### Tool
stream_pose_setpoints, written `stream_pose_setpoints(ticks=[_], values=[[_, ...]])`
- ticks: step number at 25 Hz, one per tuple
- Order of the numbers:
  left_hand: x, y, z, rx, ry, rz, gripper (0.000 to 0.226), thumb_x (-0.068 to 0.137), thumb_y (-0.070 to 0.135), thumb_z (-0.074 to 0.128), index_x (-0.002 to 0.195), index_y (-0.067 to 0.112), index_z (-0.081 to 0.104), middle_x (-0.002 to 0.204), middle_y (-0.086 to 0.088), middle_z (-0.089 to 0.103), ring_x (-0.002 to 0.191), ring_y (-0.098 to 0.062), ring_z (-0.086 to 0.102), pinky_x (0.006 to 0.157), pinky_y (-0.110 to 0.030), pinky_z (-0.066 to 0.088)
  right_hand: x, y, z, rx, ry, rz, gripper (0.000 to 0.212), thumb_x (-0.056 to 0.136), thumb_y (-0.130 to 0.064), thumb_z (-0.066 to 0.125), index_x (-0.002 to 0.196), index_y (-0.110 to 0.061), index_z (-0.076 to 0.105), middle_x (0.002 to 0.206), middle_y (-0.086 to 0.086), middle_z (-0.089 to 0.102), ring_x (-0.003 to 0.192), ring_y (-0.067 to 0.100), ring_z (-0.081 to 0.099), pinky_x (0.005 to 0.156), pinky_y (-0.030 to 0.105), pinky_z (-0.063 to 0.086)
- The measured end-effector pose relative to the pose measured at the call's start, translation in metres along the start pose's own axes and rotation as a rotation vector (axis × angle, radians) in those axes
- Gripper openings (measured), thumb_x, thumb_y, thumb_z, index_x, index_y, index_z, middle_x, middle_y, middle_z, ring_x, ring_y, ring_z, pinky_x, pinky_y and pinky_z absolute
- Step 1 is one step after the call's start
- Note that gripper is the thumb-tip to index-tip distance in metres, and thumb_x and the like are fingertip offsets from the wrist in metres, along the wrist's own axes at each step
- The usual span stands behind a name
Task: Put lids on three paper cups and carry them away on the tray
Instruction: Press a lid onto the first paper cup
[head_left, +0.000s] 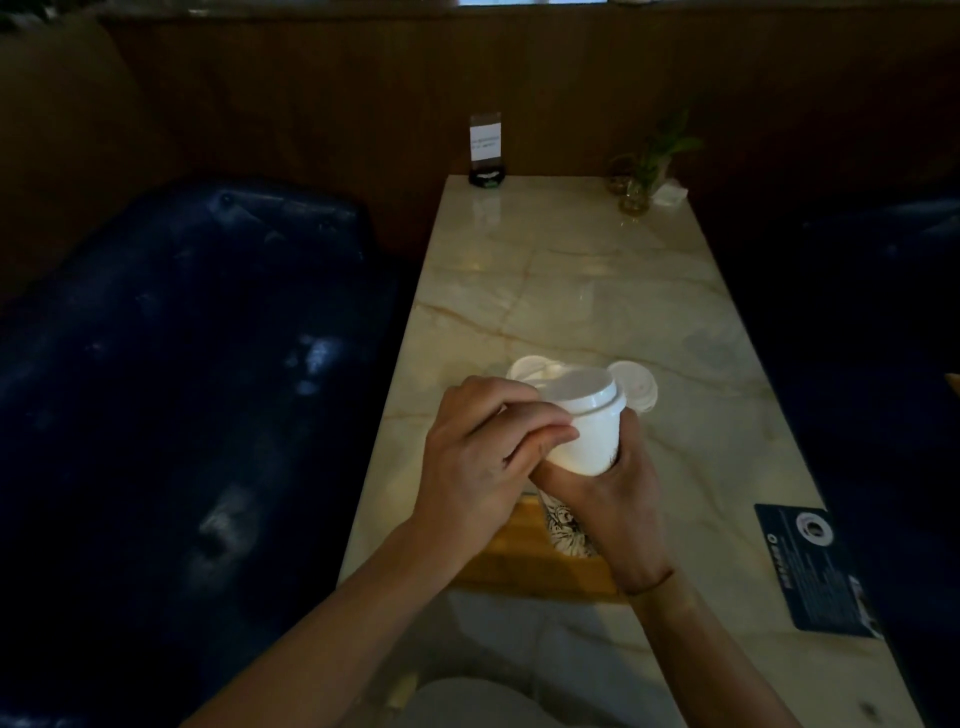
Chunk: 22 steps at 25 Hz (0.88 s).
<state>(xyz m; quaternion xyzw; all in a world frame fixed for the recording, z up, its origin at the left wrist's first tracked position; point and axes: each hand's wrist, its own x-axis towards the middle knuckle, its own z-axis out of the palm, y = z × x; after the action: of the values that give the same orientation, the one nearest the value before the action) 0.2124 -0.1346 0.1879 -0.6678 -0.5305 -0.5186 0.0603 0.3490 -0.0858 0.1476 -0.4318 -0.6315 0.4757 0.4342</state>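
Note:
My right hand (618, 499) grips a white paper cup (589, 441) from below and lifts it above the table, tilted toward me. A white lid (584, 387) sits on top of this cup. My left hand (483, 457) curls its fingers against the cup's left side just under the lid rim. Behind the raised cup lie two loose white lids, one at the left (527, 369) and one at the right (636, 387). A printed paper cup (566, 530) stands on the wooden tray (524, 566) beneath my hands, mostly hidden.
The marble table (571, 291) runs away from me between dark blue benches (182, 389). A card holder (485, 150) and a small plant in a glass (636, 182) stand at the far end. A dark menu card (815, 561) lies at the right edge.

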Motion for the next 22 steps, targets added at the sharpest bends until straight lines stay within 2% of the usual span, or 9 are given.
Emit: stream_pose_setpoints(ticks=[6,7,9,11,15,18,20,22], values=[[-0.005,-0.005,-0.007,-0.102,0.016,-0.036,0.012,0.084,0.023,0.078,0.093,0.014,0.076,0.099,0.005,0.065,0.090,-0.016,0.065,0.075,-0.043,0.056,-0.001,-0.005,-0.012,0.080,-0.094,0.041,0.074,0.054,-0.045,0.089,0.121,-0.037,0.057,0.111,-0.016,0.073,0.096,0.004,0.072,0.070,0.019,0.059],[-0.006,-0.006,-0.008,-0.123,0.011,-0.046,0.012,0.085,0.023,0.077,0.095,0.016,0.075,0.100,0.007,0.065,0.092,-0.015,0.065,0.075,-0.042,0.056,0.000,-0.006,-0.015,0.107,-0.120,0.064,0.076,0.054,-0.044,0.089,0.123,-0.034,0.058,0.112,-0.011,0.074,0.097,0.008,0.072,0.073,0.026,0.061],[-0.007,-0.008,-0.011,-0.149,-0.008,-0.061,0.012,0.086,0.024,0.077,0.097,0.018,0.074,0.101,0.008,0.066,0.094,-0.013,0.065,0.077,-0.040,0.056,0.002,-0.007,-0.021,0.157,-0.186,0.122,0.084,0.052,-0.041,0.090,0.128,-0.026,0.058,0.117,0.002,0.073,0.106,0.022,0.071,0.085,0.048,0.061],[-0.008,-0.011,-0.013,-0.149,-0.021,-0.058,0.013,0.086,0.023,0.077,0.098,0.020,0.074,0.102,0.007,0.068,0.094,-0.012,0.066,0.077,-0.040,0.056,0.005,-0.009,-0.027,0.181,-0.263,0.157,0.088,0.052,-0.038,0.090,0.132,-0.023,0.057,0.122,0.008,0.072,0.112,0.028,0.068,0.093,0.058,0.056],[-0.009,-0.017,-0.014,-0.122,-0.014,-0.036,0.014,0.085,0.024,0.079,0.097,0.022,0.071,0.101,0.008,0.069,0.090,-0.014,0.067,0.075,-0.041,0.055,0.007,-0.011,-0.033,0.201,-0.365,0.185,0.091,0.053,-0.032,0.089,0.135,-0.016,0.054,0.124,0.010,0.070,0.117,0.031,0.066,0.096,0.055,0.055],[-0.009,-0.018,-0.013,-0.102,0.002,-0.019,0.014,0.087,0.025,0.077,0.098,0.022,0.070,0.102,0.008,0.068,0.090,-0.013,0.067,0.075,-0.040,0.054,0.011,-0.007,-0.029,0.187,-0.323,0.184,0.100,0.052,-0.024,0.090,0.138,-0.016,0.041,0.131,0.012,0.063,0.120,0.030,0.063,0.096,0.058,0.054],[-0.007,-0.017,-0.012,-0.070,0.013,-0.002,0.013,0.089,0.027,0.075,0.100,0.023,0.069,0.103,0.009,0.066,0.092,-0.011,0.065,0.076,-0.039,0.054,0.013,-0.005,-0.027,0.186,-0.293,0.170,0.101,0.050,-0.029,0.091,0.135,-0.018,0.038,0.129,0.012,0.062,0.117,0.029,0.064,0.093,0.058,0.056],[-0.004,-0.015,-0.011,-0.031,0.016,0.015,0.012,0.091,0.029,0.072,0.100,0.021,0.070,0.103,0.010,0.063,0.094,-0.007,0.062,0.077,-0.038,0.053,0.013,-0.005,-0.022,0.141,-0.273,0.122,0.101,0.050,-0.035,0.093,0.135,-0.019,0.041,0.127,0.009,0.063,0.115,0.025,0.065,0.092,0.050,0.058]])
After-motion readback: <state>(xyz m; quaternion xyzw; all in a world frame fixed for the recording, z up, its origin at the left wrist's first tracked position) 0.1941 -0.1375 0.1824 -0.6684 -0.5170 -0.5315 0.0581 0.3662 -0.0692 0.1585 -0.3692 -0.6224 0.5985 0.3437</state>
